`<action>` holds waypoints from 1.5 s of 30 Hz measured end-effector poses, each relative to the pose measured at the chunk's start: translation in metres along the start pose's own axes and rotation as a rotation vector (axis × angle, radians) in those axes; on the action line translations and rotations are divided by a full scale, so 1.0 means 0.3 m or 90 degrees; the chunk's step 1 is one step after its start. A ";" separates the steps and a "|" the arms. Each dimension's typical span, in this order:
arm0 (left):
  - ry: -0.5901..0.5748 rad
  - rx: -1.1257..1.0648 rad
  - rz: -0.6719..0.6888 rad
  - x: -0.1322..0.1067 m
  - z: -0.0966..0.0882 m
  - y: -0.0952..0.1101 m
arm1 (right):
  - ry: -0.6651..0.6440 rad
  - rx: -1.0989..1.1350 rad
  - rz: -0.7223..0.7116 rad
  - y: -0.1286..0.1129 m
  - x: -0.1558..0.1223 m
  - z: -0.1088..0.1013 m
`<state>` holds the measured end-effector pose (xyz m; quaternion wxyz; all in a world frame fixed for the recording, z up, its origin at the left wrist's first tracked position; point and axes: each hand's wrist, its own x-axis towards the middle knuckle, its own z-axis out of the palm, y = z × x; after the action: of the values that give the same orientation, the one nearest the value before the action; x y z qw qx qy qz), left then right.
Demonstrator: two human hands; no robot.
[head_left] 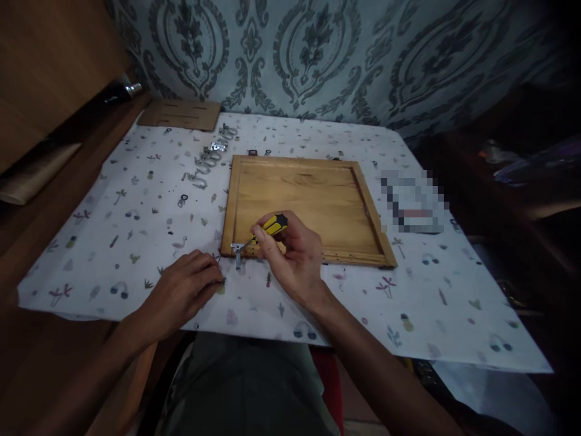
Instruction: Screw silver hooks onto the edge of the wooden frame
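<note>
My right hand (297,254) is wrapped round a yellow and black screwdriver (275,224). The screwdriver's shaft slants down to the left, and its tip meets a metal hinge (236,248). That hinge sits at the near left corner of a framed wooden panel (299,206), its arm sticking out past the panel's near edge. Just left of the hinge, my left hand (188,287) rests low over the tablecloth with fingers curled and pressed together; whatever they may hold is too small to make out.
Several metal hinges (209,162) lie in a row behind the panel's left side. A piece of cardboard (179,115) is at the back left of the patterned tablecloth (113,242). A blurred-out rectangular object (415,203) lies right of the panel. A patterned curtain (313,54) hangs behind.
</note>
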<state>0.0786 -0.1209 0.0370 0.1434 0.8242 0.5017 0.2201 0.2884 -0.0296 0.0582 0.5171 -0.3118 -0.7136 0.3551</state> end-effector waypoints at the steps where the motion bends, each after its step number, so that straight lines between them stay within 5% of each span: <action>1: 0.000 0.000 0.001 0.001 0.000 0.002 | -0.001 -0.003 0.000 -0.002 0.000 -0.001; 19: 0.018 -0.272 -0.113 0.182 -0.049 -0.058 | -0.011 -0.011 0.028 -0.041 -0.004 -0.012; 34: -0.250 -0.381 -0.173 0.327 -0.142 -0.127 | -0.019 -0.038 0.003 -0.051 0.001 -0.019; 45: -0.347 -0.318 -0.186 0.368 -0.140 -0.141 | -0.015 -0.047 0.011 -0.049 -0.003 -0.017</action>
<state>0.0691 -0.0028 0.0780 0.4972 0.7123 0.4879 0.0858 0.2925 -0.0375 0.0711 0.4938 -0.3329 -0.7295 0.3363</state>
